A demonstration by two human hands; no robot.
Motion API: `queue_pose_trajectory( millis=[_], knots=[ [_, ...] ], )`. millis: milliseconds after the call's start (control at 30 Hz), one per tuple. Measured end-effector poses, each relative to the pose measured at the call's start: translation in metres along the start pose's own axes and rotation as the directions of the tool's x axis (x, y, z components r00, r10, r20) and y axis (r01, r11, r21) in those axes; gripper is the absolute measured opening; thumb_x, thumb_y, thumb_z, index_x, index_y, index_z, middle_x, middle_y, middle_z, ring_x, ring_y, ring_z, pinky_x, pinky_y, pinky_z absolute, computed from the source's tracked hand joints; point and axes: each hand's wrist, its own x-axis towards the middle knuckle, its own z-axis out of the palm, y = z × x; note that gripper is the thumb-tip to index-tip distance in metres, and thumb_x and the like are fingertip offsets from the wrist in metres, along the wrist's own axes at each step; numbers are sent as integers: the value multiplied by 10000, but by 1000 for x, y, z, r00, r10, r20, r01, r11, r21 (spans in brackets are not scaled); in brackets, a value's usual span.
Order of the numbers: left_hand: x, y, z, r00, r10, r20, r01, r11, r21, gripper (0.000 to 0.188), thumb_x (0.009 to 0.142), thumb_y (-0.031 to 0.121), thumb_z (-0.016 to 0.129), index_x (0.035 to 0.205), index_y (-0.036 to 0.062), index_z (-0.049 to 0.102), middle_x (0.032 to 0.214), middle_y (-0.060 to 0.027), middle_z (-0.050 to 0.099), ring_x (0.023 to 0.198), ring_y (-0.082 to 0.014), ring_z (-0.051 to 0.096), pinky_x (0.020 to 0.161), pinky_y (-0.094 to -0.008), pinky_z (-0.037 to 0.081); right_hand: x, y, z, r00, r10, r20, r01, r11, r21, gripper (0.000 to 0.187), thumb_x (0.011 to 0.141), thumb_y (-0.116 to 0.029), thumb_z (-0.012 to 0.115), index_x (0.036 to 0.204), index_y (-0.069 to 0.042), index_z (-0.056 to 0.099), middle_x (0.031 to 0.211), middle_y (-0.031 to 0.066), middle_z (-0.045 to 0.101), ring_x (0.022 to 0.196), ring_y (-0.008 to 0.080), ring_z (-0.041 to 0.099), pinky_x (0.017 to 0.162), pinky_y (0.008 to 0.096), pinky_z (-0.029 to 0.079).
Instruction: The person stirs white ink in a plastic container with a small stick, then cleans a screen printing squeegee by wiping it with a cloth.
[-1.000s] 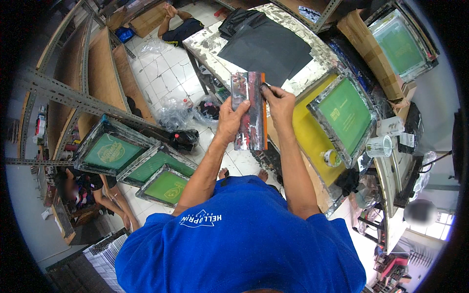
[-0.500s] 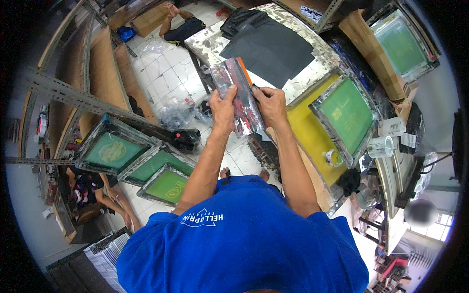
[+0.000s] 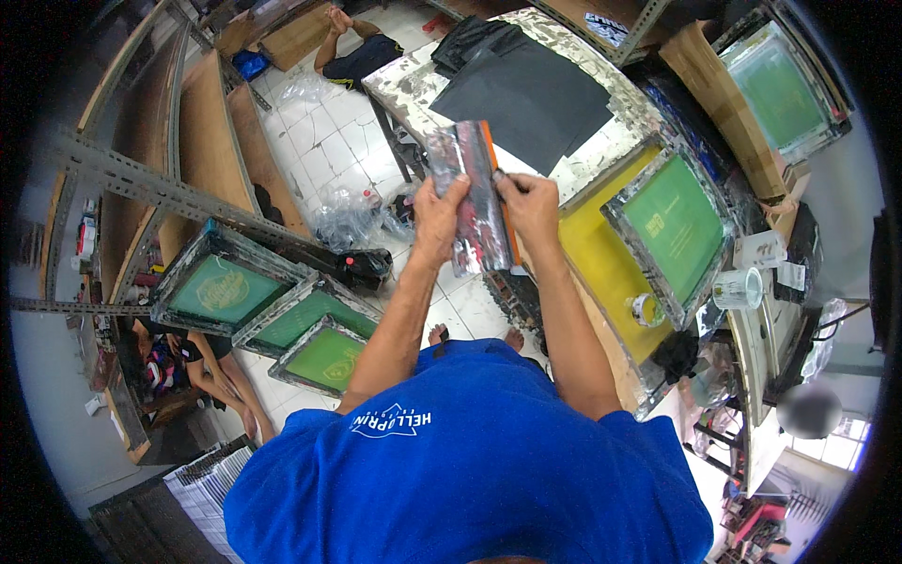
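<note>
A wide, ink-smeared screen-printing squeegee (image 3: 473, 221) with an orange blade along its right edge is held up in front of me, slightly blurred. My left hand (image 3: 437, 221) is closed round its left side, thumb on the face. At the orange edge, my right hand (image 3: 533, 211) has its fingers curled and pinched. A small dark bit shows at that thumb tip, too small to name. Beyond the squeegee, black sheets (image 3: 526, 99) lie on a stained white table (image 3: 399, 85). To the right, a green-mesh printing screen (image 3: 672, 226) rests over a yellow panel (image 3: 597, 226).
Several framed screens (image 3: 225, 282) lean at the left beside wooden shelves (image 3: 211, 132). A tape roll (image 3: 646, 309) lies on the yellow panel. A clear plastic cup (image 3: 738, 289) stands at the right. Plastic bags (image 3: 346, 221) lie on the tiled floor. Other people's legs (image 3: 221, 381) show at the left.
The squeegee has turned a little more upright and shifted slightly right and nearer me, with both hands moving along with it. The whole view has shifted slightly too.
</note>
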Motion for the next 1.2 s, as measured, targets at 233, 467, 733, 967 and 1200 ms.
queue_pose_trajectory(
  millis=[233,467,733,967,1200],
  knots=[
    [-17,-23,12,988,-97,119,100,995,-23,224,942,184,670,1093,30,611,884,-25,673,668,-94,635,596,-268,553,69,26,5,986,-57,-157,73,992,100,301,871,-241,717,894,58,733,635,100,684,592,96,559,576,334,453],
    [-5,-4,5,989,-139,49,140,990,-17,251,937,177,671,1105,3,607,912,-50,682,705,-113,654,638,-279,564,54,21,9,994,-91,-58,96,991,97,284,866,-231,725,932,45,738,640,135,685,603,91,579,569,323,458],
    [-6,4,3,942,-273,194,293,952,-86,280,955,200,645,1145,-1,604,949,-62,701,745,-124,684,681,-279,580,81,31,-3,991,-129,18,123,970,209,283,849,-212,752,975,41,739,658,89,691,610,76,541,567,306,453],
    [-8,-5,6,910,-371,187,399,904,-150,253,957,195,638,1103,-12,639,918,-95,719,724,-164,708,659,-307,605,83,26,-13,981,-192,30,190,980,55,260,858,-163,747,956,78,745,712,68,702,614,97,588,545,255,449],
    [-10,-22,16,923,-374,87,384,905,-182,245,954,184,639,1093,-18,635,936,-91,714,756,-175,705,685,-333,606,72,33,-22,998,32,60,-32,999,-13,306,777,-228,779,861,65,751,659,130,696,578,173,631,576,329,485]
  ],
)
